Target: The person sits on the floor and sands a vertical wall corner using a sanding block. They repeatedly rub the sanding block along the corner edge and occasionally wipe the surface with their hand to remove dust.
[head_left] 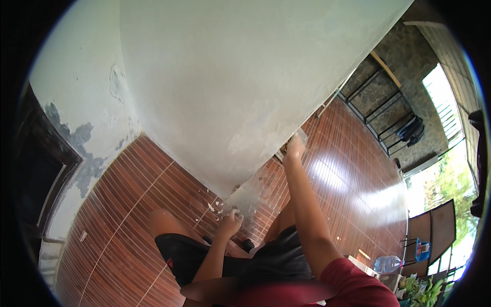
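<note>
My left hand (232,221) is low in the middle, fingers curled round something small I cannot make out, beside a greyish dusty patch (246,197) and pale flakes (212,207) at the wall's foot. My right hand (295,147) is raised to the right, closed on a pale greyish flat thing (302,136) at the edge of the white wall (230,87); its exact kind is unclear. The wall shows scuffed and peeling spots.
Reddish-brown tiles (123,199) surround my bent legs. A dark door frame (71,163) stands left. A black metal rack (383,112) is at the upper right; a water jug (387,264), blue chair (421,248) and plants (424,291) are at the lower right.
</note>
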The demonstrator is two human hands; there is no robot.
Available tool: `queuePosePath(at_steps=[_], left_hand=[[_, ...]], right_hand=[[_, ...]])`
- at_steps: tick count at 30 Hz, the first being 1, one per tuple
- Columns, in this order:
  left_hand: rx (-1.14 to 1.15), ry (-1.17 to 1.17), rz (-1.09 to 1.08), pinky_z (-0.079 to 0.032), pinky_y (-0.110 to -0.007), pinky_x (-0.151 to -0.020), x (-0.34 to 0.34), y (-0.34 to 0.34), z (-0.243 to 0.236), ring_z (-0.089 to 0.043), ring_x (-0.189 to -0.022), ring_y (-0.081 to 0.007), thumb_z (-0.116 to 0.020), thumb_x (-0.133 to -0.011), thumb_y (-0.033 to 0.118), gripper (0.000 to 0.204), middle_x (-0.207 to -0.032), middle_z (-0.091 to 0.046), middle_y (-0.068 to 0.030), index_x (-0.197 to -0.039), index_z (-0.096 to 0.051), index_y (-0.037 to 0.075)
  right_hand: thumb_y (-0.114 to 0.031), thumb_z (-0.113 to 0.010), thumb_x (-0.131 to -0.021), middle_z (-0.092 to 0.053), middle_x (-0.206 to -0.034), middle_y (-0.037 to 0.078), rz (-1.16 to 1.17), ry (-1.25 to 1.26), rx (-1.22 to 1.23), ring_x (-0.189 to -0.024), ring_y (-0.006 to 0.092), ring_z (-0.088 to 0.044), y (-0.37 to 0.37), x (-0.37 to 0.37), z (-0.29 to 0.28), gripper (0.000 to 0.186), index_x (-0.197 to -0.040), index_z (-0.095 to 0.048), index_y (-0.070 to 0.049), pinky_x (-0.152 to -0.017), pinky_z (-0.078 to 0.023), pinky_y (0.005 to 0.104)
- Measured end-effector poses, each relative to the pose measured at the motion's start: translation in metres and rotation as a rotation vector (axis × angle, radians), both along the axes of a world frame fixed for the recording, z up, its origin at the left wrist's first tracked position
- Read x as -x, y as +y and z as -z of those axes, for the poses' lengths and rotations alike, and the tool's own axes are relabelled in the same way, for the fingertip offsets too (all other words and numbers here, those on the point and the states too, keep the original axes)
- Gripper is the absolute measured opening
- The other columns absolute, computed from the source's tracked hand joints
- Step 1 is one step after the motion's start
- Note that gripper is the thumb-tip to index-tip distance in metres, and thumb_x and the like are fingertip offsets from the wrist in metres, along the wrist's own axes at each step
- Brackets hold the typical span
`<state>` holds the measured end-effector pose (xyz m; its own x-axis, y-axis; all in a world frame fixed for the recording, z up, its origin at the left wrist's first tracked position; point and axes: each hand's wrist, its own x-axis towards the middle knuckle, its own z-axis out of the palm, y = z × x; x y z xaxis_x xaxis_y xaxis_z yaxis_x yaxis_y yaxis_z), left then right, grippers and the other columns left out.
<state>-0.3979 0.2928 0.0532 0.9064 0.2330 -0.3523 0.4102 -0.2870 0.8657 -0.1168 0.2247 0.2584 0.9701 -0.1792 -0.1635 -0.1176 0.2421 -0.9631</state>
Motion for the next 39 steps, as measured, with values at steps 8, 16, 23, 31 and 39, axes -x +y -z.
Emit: queuePosePath(at_steps=[8, 16, 23, 31, 39], left_hand=[[-0.048, -0.023, -0.096, -0.05, -0.049, -0.096, 0.012, 0.011, 0.01, -0.065, -0.11, -0.0414, -0.058, -0.095, 0.039, 0.045, -0.114, -0.07, -0.0239, -0.126, -0.06, 0.005], [-0.046, 0.048, -0.062, -0.048, -0.049, -0.099, 0.018, 0.015, 0.006, -0.063, -0.114, -0.0431, -0.058, -0.095, 0.037, 0.047, -0.121, -0.067, -0.0261, -0.128, -0.059, 0.004], [-0.074, 0.032, -0.015, -0.047, -0.049, -0.102, 0.018, 0.006, 0.005, -0.061, -0.119, -0.0424, -0.059, -0.095, 0.036, 0.048, -0.126, -0.064, -0.0269, -0.13, -0.059, 0.003], [-0.148, 0.117, -0.017, -0.048, -0.048, -0.101, 0.013, 0.001, 0.002, -0.062, -0.117, -0.0417, -0.059, -0.094, 0.036, 0.047, -0.122, -0.066, -0.0264, -0.128, -0.061, 0.003], [-0.164, 0.176, -0.023, -0.05, -0.045, -0.095, 0.019, -0.004, 0.031, -0.066, -0.11, -0.0383, -0.06, -0.096, 0.035, 0.044, -0.115, -0.069, -0.026, -0.124, -0.065, 0.002]], right_hand=[[-0.015, -0.061, -0.1, -0.057, -0.068, -0.001, -0.005, 0.045, -0.025, -0.053, 0.0084, -0.047, 0.001, -0.013, -0.017, 0.03, -0.126, -0.068, 0.0, -0.048, -0.036, 0.026], [-0.017, -0.059, -0.1, -0.052, -0.063, -0.003, 0.022, -0.174, -0.1, -0.049, 0.0068, -0.042, 0.001, -0.003, -0.013, 0.022, -0.108, -0.073, -0.001, -0.045, -0.031, 0.026], [-0.017, -0.063, -0.098, -0.058, -0.066, 0.0, 0.074, -0.228, -0.089, -0.05, 0.0097, -0.049, -0.003, -0.03, -0.001, 0.019, -0.102, -0.074, -0.001, -0.046, -0.038, 0.0285], [-0.016, -0.065, -0.097, -0.057, -0.064, -0.001, 0.045, -0.079, -0.046, -0.049, 0.0078, -0.045, 0.0, -0.011, -0.034, 0.033, -0.124, -0.07, 0.002, -0.045, -0.037, 0.0287], [-0.017, -0.065, -0.097, -0.06, -0.066, 0.001, 0.042, -0.108, -0.16, -0.052, 0.0089, -0.05, -0.001, -0.022, -0.013, 0.041, -0.133, -0.064, 0.002, -0.048, -0.04, 0.0274]])
